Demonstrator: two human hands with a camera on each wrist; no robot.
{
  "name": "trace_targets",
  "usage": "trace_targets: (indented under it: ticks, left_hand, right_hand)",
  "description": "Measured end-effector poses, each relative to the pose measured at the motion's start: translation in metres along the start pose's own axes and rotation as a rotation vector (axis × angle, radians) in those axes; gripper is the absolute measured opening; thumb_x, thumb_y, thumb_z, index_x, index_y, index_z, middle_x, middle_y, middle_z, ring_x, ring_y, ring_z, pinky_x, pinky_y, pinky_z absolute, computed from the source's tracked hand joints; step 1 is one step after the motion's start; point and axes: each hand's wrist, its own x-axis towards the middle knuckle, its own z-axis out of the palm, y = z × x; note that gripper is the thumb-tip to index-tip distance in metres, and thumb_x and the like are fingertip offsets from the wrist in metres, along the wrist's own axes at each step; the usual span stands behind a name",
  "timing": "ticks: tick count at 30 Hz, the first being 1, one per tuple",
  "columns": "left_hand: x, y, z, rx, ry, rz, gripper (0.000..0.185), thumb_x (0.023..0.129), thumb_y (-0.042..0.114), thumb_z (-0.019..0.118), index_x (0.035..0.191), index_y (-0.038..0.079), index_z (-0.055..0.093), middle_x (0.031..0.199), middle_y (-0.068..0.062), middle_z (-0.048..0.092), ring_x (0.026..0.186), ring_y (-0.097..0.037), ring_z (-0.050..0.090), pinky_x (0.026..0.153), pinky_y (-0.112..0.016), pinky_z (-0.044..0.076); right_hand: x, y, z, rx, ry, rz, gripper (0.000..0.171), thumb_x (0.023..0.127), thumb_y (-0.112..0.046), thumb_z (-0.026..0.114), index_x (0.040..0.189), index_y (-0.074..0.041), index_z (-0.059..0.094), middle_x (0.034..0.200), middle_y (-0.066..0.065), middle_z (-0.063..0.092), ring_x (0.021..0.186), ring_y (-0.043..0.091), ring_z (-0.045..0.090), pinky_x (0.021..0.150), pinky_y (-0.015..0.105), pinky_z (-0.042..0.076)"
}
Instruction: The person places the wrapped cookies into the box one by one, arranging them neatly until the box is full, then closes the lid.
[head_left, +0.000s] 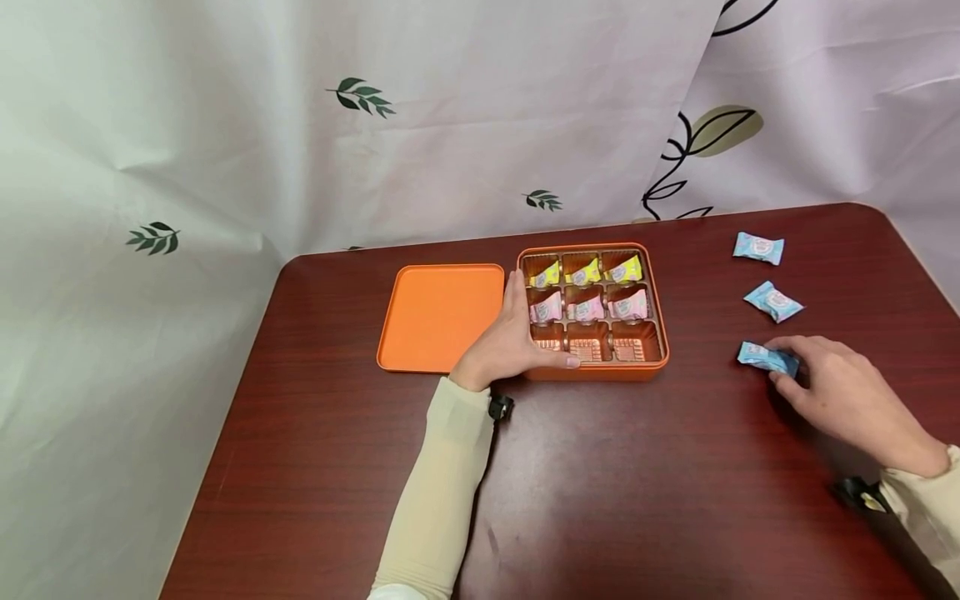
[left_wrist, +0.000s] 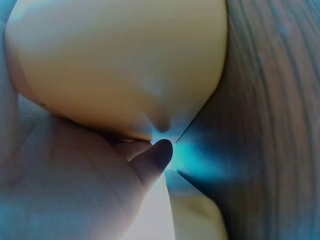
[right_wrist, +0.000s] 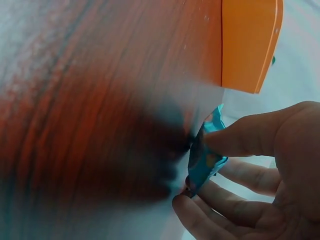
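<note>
An orange box (head_left: pixel 592 374) holds a brown tray with compartments: yellow-wrapped candies (head_left: pixel 624 269) in the back row, pink-wrapped candies (head_left: pixel 628 305) in the middle row, nothing in the front row. My left hand (head_left: pixel 510 337) rests against the box's front-left corner, fingers straight along its left side and thumb along its front edge. At the right, my right hand (head_left: pixel 847 396) pinches a blue-wrapped candy (head_left: pixel 767 358) between thumb and fingers, close over the table. The right wrist view shows the thumb on one face of this candy (right_wrist: pixel 202 162) and fingertips at its other side.
Two more blue-wrapped candies, one nearer (head_left: pixel 774 302) and one farther (head_left: pixel 758 248), lie on the dark red table (head_left: pixel 600 483) behind the right hand. An orange lid (head_left: pixel 442 317) lies left of the box. A white patterned curtain (head_left: pixel 450 150) hangs along the table's back edge.
</note>
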Motion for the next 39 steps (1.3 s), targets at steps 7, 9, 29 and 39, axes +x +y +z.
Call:
trace_targets:
  ticks: [7,9,29,39]
  left_hand:
    - [0.0011,0.0002,-0.0010,0.013,-0.002,0.011,0.149,0.070,0.058,0.087,0.154,0.022,-0.030,0.165,-0.003,-0.028,0.153,-0.017,-0.006,0.117,-0.041,0.029]
    - [0.0015,0.0007,-0.0011,0.030,0.002,0.017,0.150,0.069,0.059,0.087,0.154,0.020,-0.030,0.165,-0.005,-0.027,0.153,-0.017,-0.006,0.117,-0.040,0.029]
    - [-0.0008,0.0003,-0.0016,0.008,-0.015,0.000,0.146,0.072,0.058,0.085,0.154,0.025,-0.031,0.161,0.007,-0.033,0.152,-0.015,-0.011,0.118,-0.043,0.027]
    - [-0.0003,0.0008,-0.0007,0.003,-0.002,0.001,0.147,0.070,0.059,0.086,0.154,0.023,-0.030,0.165,-0.001,-0.028,0.153,-0.018,-0.007,0.118,-0.044,0.028]
  right_hand:
    - [0.0021,-0.0042,-0.0024,0.009,0.011,0.020,0.023,0.093,-0.003,0.064,0.114,0.005,0.063,0.101,0.026,0.064,0.094,0.042,0.057,0.078,0.056,0.041]
    - [0.0020,-0.0045,-0.0024,0.021,0.018,0.018,0.022,0.096,-0.005,0.061,0.116,0.006,0.062,0.104,0.028,0.064,0.098,0.046,0.057,0.080,0.058,0.041]
    - [0.0023,-0.0047,-0.0023,0.026,0.173,-0.021,0.014,0.096,-0.002,0.063,0.109,0.005,0.063,0.096,0.023,0.067,0.081,0.039,0.062,0.071,0.055,0.043]
    - [0.0072,-0.0044,-0.0061,-0.019,0.152,-0.037,0.033,0.089,0.000,0.072,0.121,0.000,0.065,0.081,0.015,0.067,0.063,0.025,0.049,0.056,0.047,0.039]
